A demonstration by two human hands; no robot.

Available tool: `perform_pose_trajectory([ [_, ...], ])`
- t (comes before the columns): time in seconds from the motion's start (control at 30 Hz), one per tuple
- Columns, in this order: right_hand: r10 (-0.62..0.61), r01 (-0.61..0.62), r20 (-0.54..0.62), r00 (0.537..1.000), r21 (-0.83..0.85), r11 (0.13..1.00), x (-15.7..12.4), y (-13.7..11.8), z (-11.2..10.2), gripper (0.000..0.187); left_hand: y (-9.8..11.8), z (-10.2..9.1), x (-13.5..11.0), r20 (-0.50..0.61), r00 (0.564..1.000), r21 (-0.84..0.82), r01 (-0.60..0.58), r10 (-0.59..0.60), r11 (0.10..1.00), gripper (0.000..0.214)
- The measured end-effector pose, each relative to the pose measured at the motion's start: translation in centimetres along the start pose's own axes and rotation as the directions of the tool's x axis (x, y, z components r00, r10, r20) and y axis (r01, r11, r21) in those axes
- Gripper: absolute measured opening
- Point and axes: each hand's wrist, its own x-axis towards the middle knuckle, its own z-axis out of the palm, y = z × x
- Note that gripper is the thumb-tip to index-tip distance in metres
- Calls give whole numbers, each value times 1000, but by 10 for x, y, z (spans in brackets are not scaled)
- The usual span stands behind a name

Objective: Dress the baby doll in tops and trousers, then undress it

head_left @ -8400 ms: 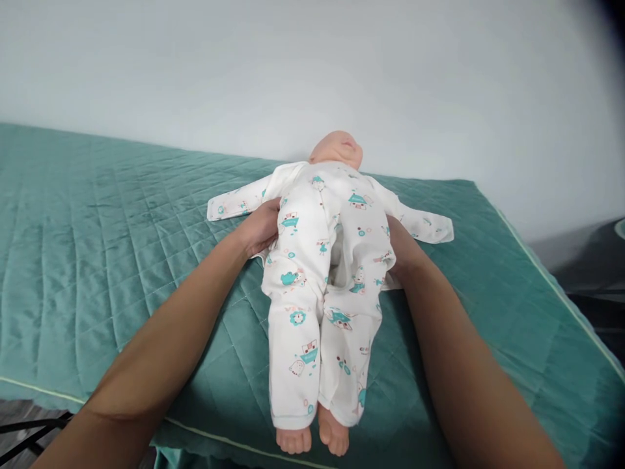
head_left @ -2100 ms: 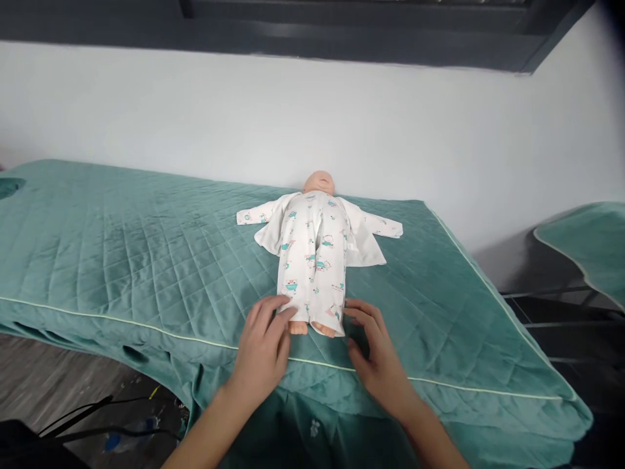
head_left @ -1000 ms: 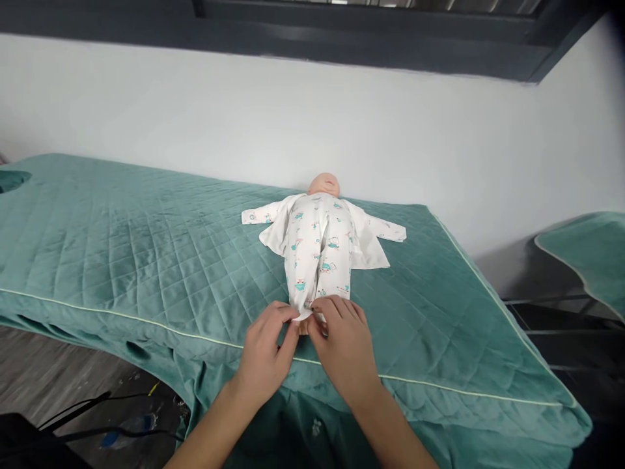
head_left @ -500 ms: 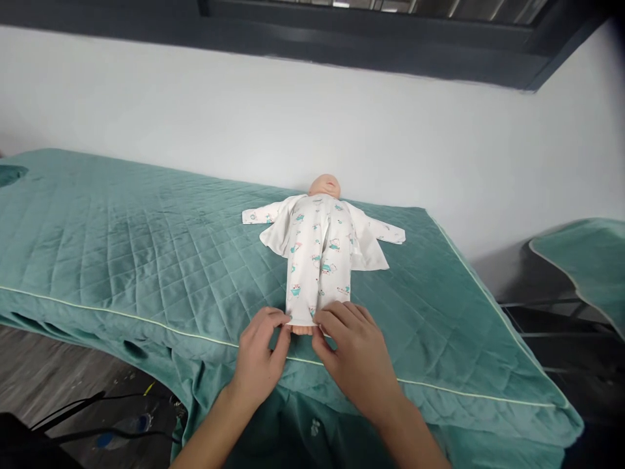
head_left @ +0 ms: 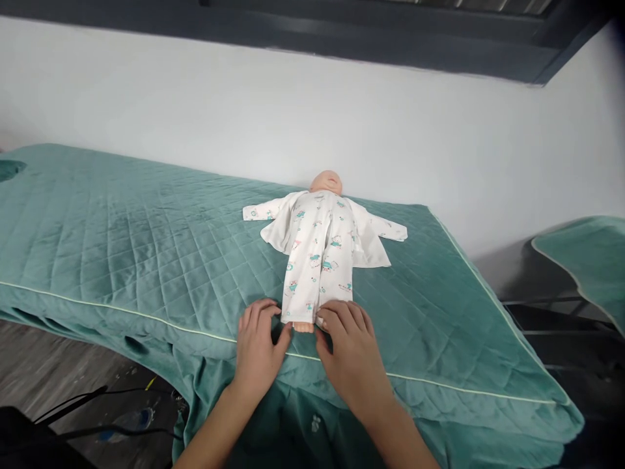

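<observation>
A baby doll [head_left: 326, 183] lies on its back on a teal quilted bed [head_left: 146, 241], its head towards the wall. It wears white printed pyjamas [head_left: 319, 254], the jacket spread open at both sides. My left hand [head_left: 256, 345] rests on the quilt just left of the doll's bare foot [head_left: 303, 327], fingers apart and thumb beside the foot. My right hand [head_left: 349, 348] covers the doll's other foot, with bent fingers pressed on the trouser cuff [head_left: 312, 316].
The bed's piped front edge [head_left: 122, 311] runs just below my hands. A white wall stands behind the doll's head. A second teal-covered piece [head_left: 586, 260] is at the right, and cables [head_left: 73, 410] lie on the floor at lower left.
My hands came from the doll's waist down to its feet and worked at the cuffs. In the last half second my left hand let go and settled flat on the quilt.
</observation>
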Motion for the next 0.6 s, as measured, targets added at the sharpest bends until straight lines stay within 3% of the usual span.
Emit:
perform_pose_trajectory([
  [0.17, 51, -51, -5, 999, -14, 999, 1, -8, 12, 16, 11, 1, 4, 49, 999, 91, 10, -14, 996, 11],
  [0.4, 97, -96, -10, 995, 91, 991, 3, -10, 21, 9, 15, -2, 2, 84, 995, -78, 58, -52, 995, 11],
  [0.6, 87, -80, -29, 996, 186, 979, 1, -8, 13, 16, 10, -2, 1, 84, 996, -91, 43, -35, 995, 7],
])
